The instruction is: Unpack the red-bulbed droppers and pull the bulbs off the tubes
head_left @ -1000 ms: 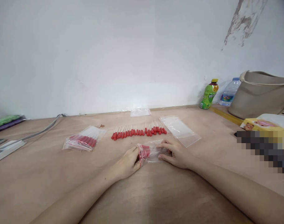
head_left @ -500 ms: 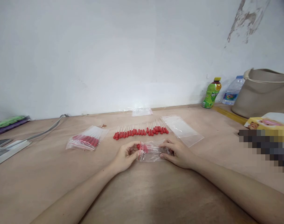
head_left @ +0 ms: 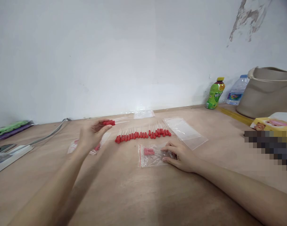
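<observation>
Raised above the left side of the table, my left hand (head_left: 92, 133) pinches a few droppers (head_left: 109, 122) by their red bulbs, their clear tubes pointing right. My right hand (head_left: 178, 155) is closed on the right end of a clear zip bag (head_left: 155, 161) lying on the table; a few red-bulbed droppers are inside it. Beyond the bag lies a row of loose droppers (head_left: 135, 135), bulbs toward me and thin tubes toward the wall. Behind my left wrist, a second bag (head_left: 104, 138) with red bulbs in it is partly hidden.
Flat clear bags (head_left: 184, 130) lie at the right of the row, and another bag (head_left: 144, 114) lies by the wall. A green bottle (head_left: 215, 94), a water bottle (head_left: 236, 92) and a beige bin (head_left: 266, 94) stand back right. A grey cable (head_left: 51, 130) runs along the left.
My left hand has left the bag's zip end and moved up and left, with droppers now in its fingers. My right hand stays on the bag.
</observation>
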{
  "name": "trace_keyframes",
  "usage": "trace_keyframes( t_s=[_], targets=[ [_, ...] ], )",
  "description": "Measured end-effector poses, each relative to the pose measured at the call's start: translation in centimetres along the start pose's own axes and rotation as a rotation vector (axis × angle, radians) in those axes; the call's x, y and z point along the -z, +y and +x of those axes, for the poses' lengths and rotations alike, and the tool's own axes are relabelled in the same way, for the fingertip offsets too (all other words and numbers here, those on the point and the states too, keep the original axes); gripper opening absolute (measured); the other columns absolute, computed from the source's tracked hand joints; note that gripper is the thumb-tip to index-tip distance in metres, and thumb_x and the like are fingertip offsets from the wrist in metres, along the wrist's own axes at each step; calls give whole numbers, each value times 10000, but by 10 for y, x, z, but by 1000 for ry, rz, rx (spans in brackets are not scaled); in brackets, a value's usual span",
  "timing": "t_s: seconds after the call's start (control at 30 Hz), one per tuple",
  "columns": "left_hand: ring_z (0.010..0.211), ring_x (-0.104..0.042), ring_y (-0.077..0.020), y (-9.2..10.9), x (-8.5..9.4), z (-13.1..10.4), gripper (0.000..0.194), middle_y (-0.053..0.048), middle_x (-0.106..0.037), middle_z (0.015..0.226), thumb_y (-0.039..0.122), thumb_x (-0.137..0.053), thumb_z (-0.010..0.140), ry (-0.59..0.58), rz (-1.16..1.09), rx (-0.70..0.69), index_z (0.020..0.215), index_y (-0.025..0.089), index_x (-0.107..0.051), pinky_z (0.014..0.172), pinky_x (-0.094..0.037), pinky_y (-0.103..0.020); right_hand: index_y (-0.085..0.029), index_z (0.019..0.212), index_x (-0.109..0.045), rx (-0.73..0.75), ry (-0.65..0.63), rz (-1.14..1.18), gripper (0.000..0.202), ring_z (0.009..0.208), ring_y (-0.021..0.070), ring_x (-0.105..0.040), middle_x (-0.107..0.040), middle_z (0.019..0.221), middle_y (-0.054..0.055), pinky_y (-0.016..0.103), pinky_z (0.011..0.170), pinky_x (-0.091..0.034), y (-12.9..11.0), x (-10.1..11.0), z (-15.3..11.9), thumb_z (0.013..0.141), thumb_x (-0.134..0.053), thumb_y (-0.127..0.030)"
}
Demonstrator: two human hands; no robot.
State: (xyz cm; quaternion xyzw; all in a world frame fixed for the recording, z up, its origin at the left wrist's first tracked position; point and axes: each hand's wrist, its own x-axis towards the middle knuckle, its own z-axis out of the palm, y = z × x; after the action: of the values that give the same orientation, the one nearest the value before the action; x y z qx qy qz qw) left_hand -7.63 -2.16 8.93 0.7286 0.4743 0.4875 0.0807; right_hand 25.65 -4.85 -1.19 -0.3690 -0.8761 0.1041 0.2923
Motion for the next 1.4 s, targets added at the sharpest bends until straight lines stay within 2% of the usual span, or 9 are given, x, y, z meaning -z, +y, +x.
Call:
trace_keyframes(
  t_s=[0.2,0.37,0.53,0.83,0.93,1.03,1.23,1.3,1.4],
  targets=[
    [840,-601,-190,-32,-59,5,170,-35,-641,921,284,-557,769,-92,302,-132,911,207,-611,803,-468,-340,-204,1053,-591,-16,-8,0,311,722,141,-509,-564,872,45,281,664,-409,0,0,0,811,-529,-390],
    [859,-596,-198,-36,-79,1,190,-68,-628,974,211,-461,826,-231,542,-191,950,188,-603,768,-443,-308,-200,1046,-589,-15,-11,13,295,711,134,-506,-559,873,42,269,651,-404,0,0,-1,816,-524,-373],
    [749,-604,-196,-33,-84,-4,191,-64,-644,855,322,-510,815,-287,589,-91,832,176,-632,679,-437,-291,-212,1053,-587,-20,-21,3,308,728,136,-503,-558,881,38,275,676,-401,3,-1,0,808,-533,-392],
    [659,-623,-185,-47,-79,3,386,-45,-682,731,479,-667,626,-210,134,216,829,151,-648,598,-463,-268,-209,1070,-576,-29,-43,18,320,756,153,-518,-563,921,59,282,681,-410,1,-1,0,823,-508,-400],
    [658,-616,-177,-47,-74,5,453,-46,-682,743,501,-682,590,-192,161,221,868,144,-654,599,-459,-261,-206,1060,-580,-28,-45,14,310,754,152,-519,-563,925,60,284,687,-409,0,0,0,824,-507,-394],
    [608,-593,-160,-43,-69,8,427,-29,-662,662,529,-576,693,-74,216,210,860,145,-662,572,-433,-248,-207,1061,-580,-26,-43,12,311,728,142,-513,-562,917,54,287,690,-405,1,-1,-1,822,-511,-394],
    [621,-550,-133,-15,-79,-13,284,-13,-634,689,399,-486,807,142,245,21,789,158,-635,605,-417,-241,-206,1074,-575,-29,-48,35,319,696,128,-495,-556,916,50,270,660,-399,4,-2,-1,825,-506,-395],
    [699,-550,-143,-4,-87,-33,202,-21,-621,728,315,-487,816,79,226,-121,766,163,-611,676,-423,-259,-205,1067,-579,-21,-43,28,318,703,130,-492,-556,906,48,271,666,-397,4,-2,-1,820,-514,-394],
    [725,-516,-152,7,-94,-61,129,-30,-571,721,205,-475,801,-131,194,-301,731,164,-575,699,-418,-284,-202,1064,-581,-17,-34,24,316,732,140,-495,-555,903,50,271,670,-395,3,-2,0,818,-518,-389]
  ],
)
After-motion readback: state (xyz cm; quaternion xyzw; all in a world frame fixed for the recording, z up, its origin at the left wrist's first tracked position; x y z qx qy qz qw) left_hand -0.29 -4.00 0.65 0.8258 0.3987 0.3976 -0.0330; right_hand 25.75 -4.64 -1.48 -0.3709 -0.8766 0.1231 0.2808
